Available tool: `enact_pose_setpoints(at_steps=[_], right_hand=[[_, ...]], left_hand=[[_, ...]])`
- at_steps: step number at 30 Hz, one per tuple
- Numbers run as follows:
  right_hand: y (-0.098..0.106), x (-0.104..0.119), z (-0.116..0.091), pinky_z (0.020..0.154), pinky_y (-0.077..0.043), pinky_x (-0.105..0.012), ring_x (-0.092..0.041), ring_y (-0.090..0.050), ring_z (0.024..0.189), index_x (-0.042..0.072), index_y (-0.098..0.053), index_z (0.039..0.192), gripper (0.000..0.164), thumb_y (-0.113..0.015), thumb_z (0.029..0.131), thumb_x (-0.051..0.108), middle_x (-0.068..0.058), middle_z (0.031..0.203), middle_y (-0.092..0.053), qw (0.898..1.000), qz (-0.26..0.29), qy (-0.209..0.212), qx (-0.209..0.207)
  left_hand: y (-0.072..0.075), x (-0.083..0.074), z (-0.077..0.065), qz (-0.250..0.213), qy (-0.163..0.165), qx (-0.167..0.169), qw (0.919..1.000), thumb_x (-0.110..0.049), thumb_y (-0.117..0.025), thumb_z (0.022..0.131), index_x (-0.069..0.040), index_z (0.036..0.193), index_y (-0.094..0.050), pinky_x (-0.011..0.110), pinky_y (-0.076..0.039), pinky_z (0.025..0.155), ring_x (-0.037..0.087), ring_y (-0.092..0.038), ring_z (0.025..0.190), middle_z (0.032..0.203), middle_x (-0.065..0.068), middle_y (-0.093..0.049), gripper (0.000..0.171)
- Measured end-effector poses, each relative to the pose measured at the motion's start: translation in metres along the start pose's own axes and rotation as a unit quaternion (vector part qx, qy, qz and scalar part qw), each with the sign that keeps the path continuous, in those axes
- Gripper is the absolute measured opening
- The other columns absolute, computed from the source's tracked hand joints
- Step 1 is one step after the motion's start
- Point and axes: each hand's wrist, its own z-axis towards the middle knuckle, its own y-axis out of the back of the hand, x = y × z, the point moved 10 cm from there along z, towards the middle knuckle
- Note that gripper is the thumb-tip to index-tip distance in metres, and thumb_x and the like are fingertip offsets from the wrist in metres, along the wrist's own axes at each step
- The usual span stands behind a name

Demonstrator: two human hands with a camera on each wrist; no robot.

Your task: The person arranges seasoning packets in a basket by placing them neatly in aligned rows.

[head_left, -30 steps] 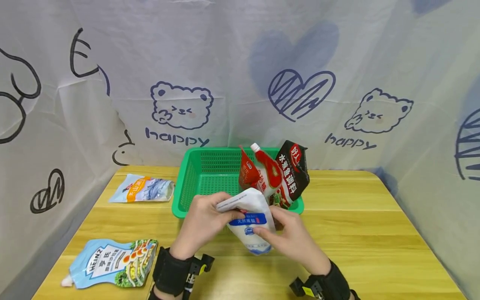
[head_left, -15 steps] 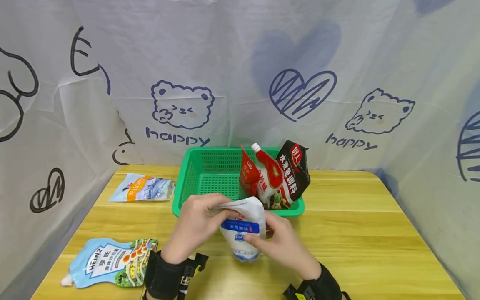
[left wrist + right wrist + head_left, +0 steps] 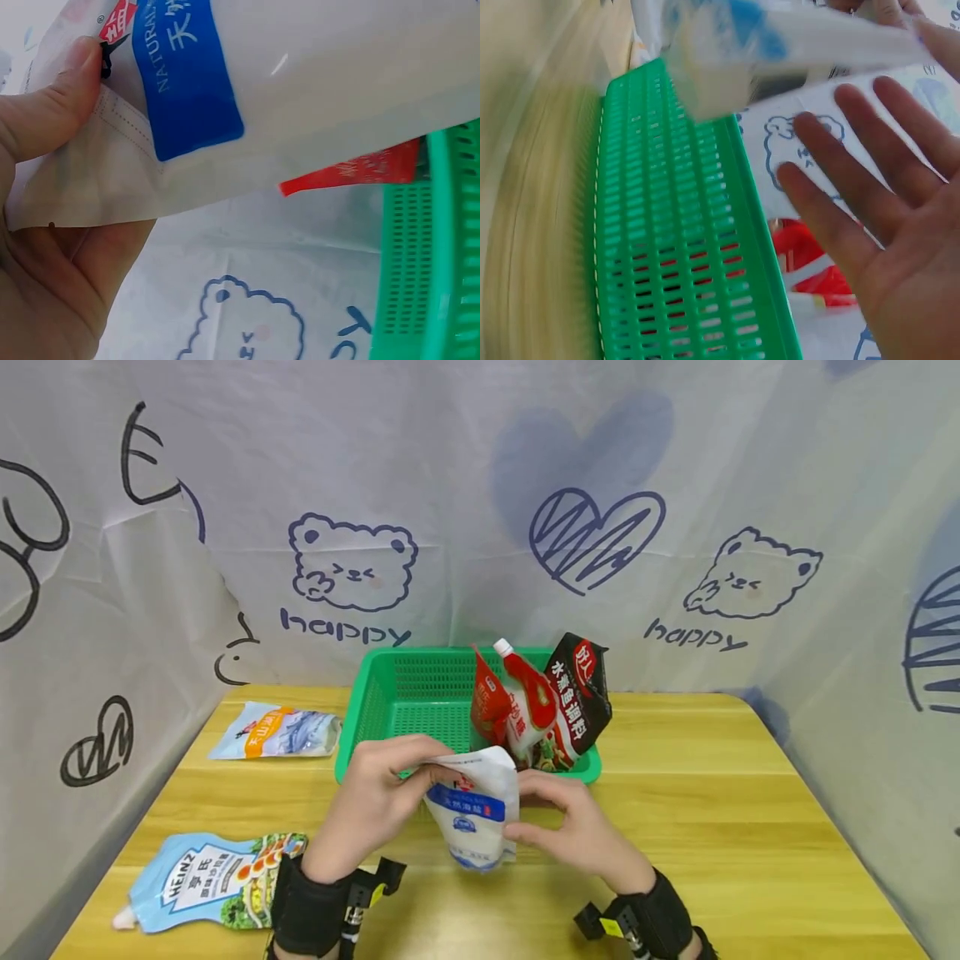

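My left hand [image 3: 375, 793] pinches the top left corner of a white salt bag [image 3: 472, 831] with a blue label band. In the left wrist view, the thumb [image 3: 64, 94] lies on the bag's printed front and the fingers are behind it. The bag hangs upright in front of the green basket [image 3: 363, 710]. My right hand [image 3: 573, 831] is at the bag's right edge. Its fingers [image 3: 832, 154] are spread and straight in the right wrist view, with the thumb tip right by the bag.
Inside the basket's right side stand a red pouch [image 3: 489, 706], a red and white sugar pouch [image 3: 528, 710] with a white cap, and a black seasoning bag [image 3: 577, 702]. On the wooden table at left lie a light-blue bag [image 3: 281, 732] and a Heinz pouch [image 3: 210, 881].
The salt bag and my left hand have shifted left. My right hand, which held the bag's right side earlier, has loosened its fingers from it.
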Motion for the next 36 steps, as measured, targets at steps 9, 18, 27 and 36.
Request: enact_pose_setpoints(at_steps=[9,18,27,36], right_hand=[[0.026,-0.015,0.001,0.098,-0.056,-0.040,-0.019,-0.067,0.117,0.014,-0.072,0.126,0.025,-0.065,0.102,0.008,0.000,0.124,-0.072,0.991,-0.115,-0.030,-0.062],[0.023,-0.031,0.000,0.097,-0.057,-0.043,-0.022,-0.067,0.117,0.016,-0.072,0.128,0.031,-0.071,0.098,0.008,-0.001,0.126,-0.071,0.960,-0.274,-0.055,-0.031],[0.022,-0.035,-0.002,0.101,-0.052,-0.048,-0.026,-0.068,0.117,0.012,-0.075,0.126,0.029,-0.067,0.099,0.003,-0.005,0.123,-0.074,0.938,-0.342,-0.062,-0.020],[0.019,-0.037,0.001,0.101,-0.053,-0.047,-0.024,-0.068,0.117,0.013,-0.076,0.125,0.028,-0.067,0.100,0.004,-0.003,0.123,-0.074,0.941,-0.333,-0.065,-0.019]], left_hand=[[0.026,-0.009,0.030,0.033,-0.002,0.020,0.9992,0.014,-0.073,0.088,-0.007,0.096,-0.079,0.027,-0.061,0.072,0.014,-0.072,0.084,0.095,0.001,-0.077,0.024],[0.044,0.007,0.067,0.095,0.006,0.089,0.9915,0.011,-0.068,0.094,-0.003,0.103,-0.078,0.031,-0.061,0.076,0.015,-0.070,0.087,0.098,0.005,-0.076,0.020],[0.034,0.046,0.091,0.122,0.072,0.215,0.9664,0.007,-0.062,0.100,-0.004,0.117,-0.076,0.039,-0.061,0.086,0.020,-0.072,0.096,0.109,0.009,-0.076,0.025],[0.025,0.085,0.098,0.162,0.121,0.277,0.9395,0.006,-0.057,0.102,-0.006,0.114,-0.076,0.039,-0.058,0.081,0.023,-0.067,0.092,0.108,0.009,-0.074,0.025]])
